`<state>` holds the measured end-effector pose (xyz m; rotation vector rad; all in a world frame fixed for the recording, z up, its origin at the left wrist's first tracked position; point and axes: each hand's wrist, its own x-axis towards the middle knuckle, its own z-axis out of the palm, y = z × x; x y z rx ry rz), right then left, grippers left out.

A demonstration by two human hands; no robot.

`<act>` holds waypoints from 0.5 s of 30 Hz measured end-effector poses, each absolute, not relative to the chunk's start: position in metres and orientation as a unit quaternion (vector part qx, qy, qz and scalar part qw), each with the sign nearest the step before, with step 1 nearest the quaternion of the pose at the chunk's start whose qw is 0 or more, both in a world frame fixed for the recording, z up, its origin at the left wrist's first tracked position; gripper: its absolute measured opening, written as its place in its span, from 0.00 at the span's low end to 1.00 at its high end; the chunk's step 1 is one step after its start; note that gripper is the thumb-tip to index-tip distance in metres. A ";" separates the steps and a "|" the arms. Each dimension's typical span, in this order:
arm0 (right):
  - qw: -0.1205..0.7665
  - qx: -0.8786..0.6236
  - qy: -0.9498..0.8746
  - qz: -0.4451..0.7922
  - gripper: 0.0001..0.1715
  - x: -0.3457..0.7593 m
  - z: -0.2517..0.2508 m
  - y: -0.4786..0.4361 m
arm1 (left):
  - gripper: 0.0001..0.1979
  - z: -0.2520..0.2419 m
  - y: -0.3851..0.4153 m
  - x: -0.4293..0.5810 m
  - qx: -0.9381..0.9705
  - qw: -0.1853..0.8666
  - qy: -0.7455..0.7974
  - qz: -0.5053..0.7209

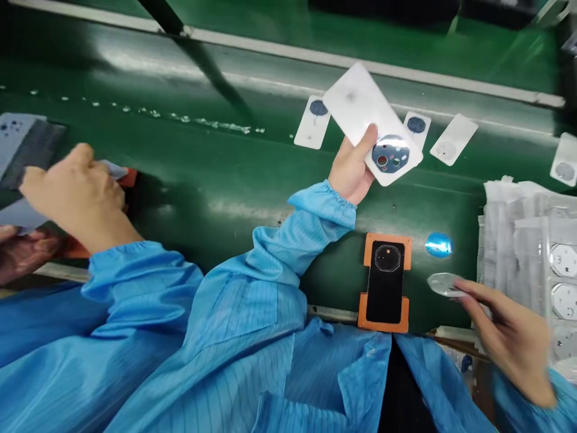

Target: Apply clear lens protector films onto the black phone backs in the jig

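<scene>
My left hand [353, 171] is raised over the green bench, its thumb and fingers closed on a white phone-shaped panel [360, 99]. That panel is tilted and carries a dark, shiny octagonal camera plate [390, 154] near its lower end. Lower right, my right hand [511, 337] pinches a thin clear film disc [444, 285] by its edge. Between the hands, a black phone back [385, 285] lies in an orange holder [367, 313], its camera area at the top. A shiny blue film disc [439, 245] rests on the bench right of the holder.
Small white cards [310, 132] with round patches lie along the back. Clear trays of white round parts [563, 261] stand at the right beside grey-white packaging [498, 240]. At far left, a co-worker's hand [88, 198] works near stacked grey panels [33, 147].
</scene>
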<state>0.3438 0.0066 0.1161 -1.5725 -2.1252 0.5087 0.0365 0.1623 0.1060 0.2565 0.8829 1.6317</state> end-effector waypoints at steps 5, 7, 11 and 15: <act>0.213 -0.566 -0.669 0.432 0.22 0.277 0.057 0.033 | 0.16 0.105 0.156 0.035 0.198 0.612 0.374 0.668; 0.205 -0.569 -0.659 0.447 0.25 0.266 0.041 0.047 | 0.09 0.103 0.152 0.034 0.260 0.611 0.341 0.666; 0.194 -0.570 -0.696 0.392 0.28 0.259 0.028 0.061 | 0.04 0.101 0.149 0.032 0.319 0.604 0.298 0.667; 0.181 -0.556 -0.757 0.290 0.28 0.257 0.028 0.063 | 0.06 0.102 0.150 0.032 0.324 0.610 0.260 0.675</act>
